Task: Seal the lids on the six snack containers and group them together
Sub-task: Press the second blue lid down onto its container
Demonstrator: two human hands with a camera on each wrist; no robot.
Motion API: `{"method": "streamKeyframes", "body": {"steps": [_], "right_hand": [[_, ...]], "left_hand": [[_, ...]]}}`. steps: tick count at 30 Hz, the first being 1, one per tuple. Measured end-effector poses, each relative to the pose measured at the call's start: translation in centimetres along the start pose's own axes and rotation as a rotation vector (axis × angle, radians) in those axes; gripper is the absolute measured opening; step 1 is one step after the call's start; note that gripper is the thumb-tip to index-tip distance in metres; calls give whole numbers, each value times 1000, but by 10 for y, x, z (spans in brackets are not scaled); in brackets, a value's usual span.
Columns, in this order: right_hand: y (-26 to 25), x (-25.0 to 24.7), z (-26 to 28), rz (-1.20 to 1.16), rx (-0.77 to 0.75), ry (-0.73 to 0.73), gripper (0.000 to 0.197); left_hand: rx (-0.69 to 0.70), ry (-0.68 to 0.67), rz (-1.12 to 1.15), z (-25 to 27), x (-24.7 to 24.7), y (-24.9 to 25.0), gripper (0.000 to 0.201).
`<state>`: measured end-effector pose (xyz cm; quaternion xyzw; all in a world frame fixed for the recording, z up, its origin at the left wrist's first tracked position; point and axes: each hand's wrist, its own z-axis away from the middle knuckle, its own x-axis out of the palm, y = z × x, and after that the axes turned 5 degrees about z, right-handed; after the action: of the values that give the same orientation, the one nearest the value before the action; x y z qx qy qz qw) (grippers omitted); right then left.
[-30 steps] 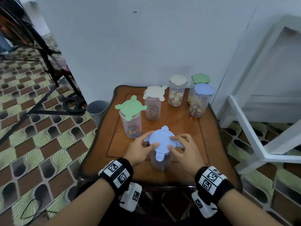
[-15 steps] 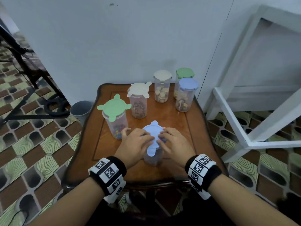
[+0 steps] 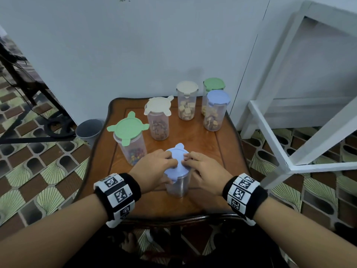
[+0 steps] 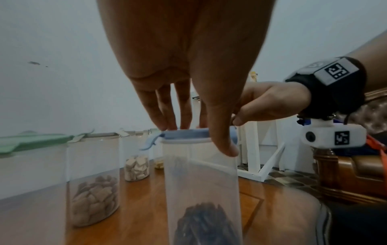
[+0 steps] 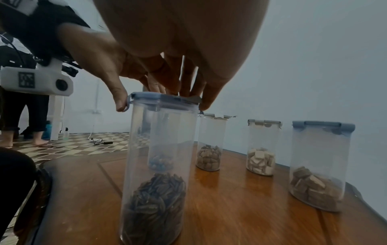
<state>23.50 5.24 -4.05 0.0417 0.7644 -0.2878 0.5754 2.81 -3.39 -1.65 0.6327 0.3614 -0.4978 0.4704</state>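
- Wooden table (image 3: pixel 222 149) carries six clear snack containers, all upright.
- Near centre: container with blue lid (image 3: pixel 177 165), dark seeds at its bottom per the right wrist view (image 5: pixel 155 195); the head view cannot show its contents.
- Left hand (image 3: pixel 154 169) and right hand (image 3: pixel 204 171) flank this lid, fingertips on its top, nearly meeting at the middle.
- Left wrist view: left thumb (image 4: pixel 222 132) hooks down over the lid's near edge, fingers (image 4: pixel 165 114) pressing on top; the far-left flap (image 4: pixel 149 142) sticks out unlatched. Head view hides this thumb.
- Right wrist view: right thumb curls over the right edge; left thumb clamps the left flap down.
- Left of it, just beside: green-lidded container (image 3: pixel 129 138), flaps splayed, coloured sweets inside.
- Further back: cream-lidded container (image 3: pixel 158 118), flaps out, brown pieces.
- Far right, grouped close: cream lid (image 3: pixel 187 102), green lid (image 3: pixel 214 85), blue lid (image 3: pixel 217 110), flaps folded down.
- Grey bin (image 3: pixel 89 130) on the floor, left of the table.
- Right wrist view alone shows a person's bare feet (image 5: pixel 12 140) on the far tiled floor.
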Motion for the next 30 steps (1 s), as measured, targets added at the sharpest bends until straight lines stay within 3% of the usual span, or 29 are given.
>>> {"method": "streamKeyframes", "body": {"steps": [4,10,13,16,25,30], "right_hand": [[0,6,1,38,-61,5,44],[7,1,3,-43,-28,12,48],[17,-9,3,-71,-99,-28,45],[30,-8,4,-75,-182,4,38],[20,5,-7,15,-234,137,17],[17,15,-11,78,-244,189,8]], "left_hand": [[76,109,53,14,12,-4,31],[22,132,204,17,17,-15,32],[42,174,324,23,21,-26,37],[-36,242,375,32,27,-28,32],[-45,396,340,40,46,-19,28],[-64,358,360,39,43,-27,33]]}}
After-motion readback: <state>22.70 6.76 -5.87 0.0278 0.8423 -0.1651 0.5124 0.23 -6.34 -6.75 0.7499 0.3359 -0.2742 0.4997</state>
